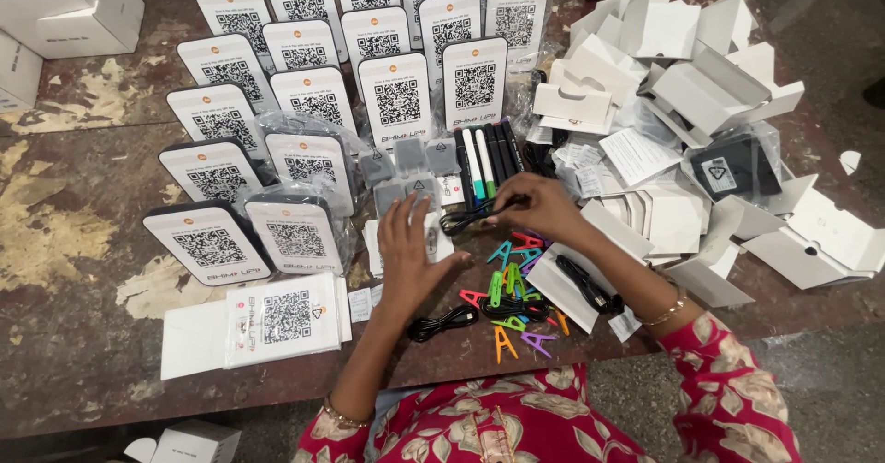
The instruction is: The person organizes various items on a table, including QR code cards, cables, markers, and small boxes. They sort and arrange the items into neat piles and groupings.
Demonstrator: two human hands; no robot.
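My right hand [544,207] pinched the black cable [466,218], which ran leftward under my open, flat left hand [415,251].

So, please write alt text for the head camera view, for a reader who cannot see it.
The left hand lies flat over small grey adapters while the right hand pinches a coiled black cable on a worn brown table, beside colourful plastic clips and rows of white code stands.
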